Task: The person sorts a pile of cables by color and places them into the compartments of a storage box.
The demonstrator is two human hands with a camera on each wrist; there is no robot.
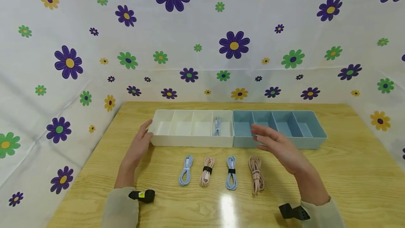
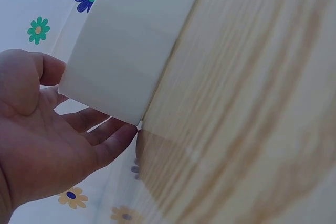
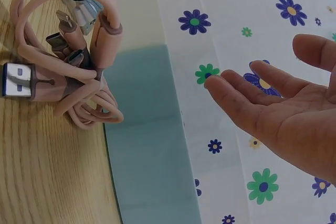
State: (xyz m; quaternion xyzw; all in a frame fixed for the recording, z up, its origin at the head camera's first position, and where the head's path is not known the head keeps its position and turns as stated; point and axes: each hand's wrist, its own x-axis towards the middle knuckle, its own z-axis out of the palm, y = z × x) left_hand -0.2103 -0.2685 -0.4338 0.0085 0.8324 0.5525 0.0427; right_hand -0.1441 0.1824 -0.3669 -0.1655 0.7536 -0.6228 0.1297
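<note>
My left hand (image 1: pixel 136 147) rests against the left end of a white divided box (image 1: pixel 190 141), its fingertips touching the lower corner in the left wrist view. A light blue cable (image 1: pixel 217 126) lies in that box's rightmost compartment. Over the front of a blue divided box (image 1: pixel 305 143), my right hand (image 1: pixel 286 152) hovers with fingers extended, holding nothing. In front of the boxes lie a light blue cable (image 1: pixel 188 163), a pink cable (image 1: pixel 211 163) with a black strap, another light blue cable (image 1: pixel 233 182) with a black strap, and a thicker pinkish-brown cable bundle (image 1: pixel 255 175) with several connectors.
The two boxes stand end to end on a wooden table (image 1: pixel 177 210). Behind and beside the table hangs a white flower-print cloth (image 1: pixel 202 27). Both wrists wear black straps, the left strap (image 1: pixel 134 195) and the right strap (image 1: pixel 295 213).
</note>
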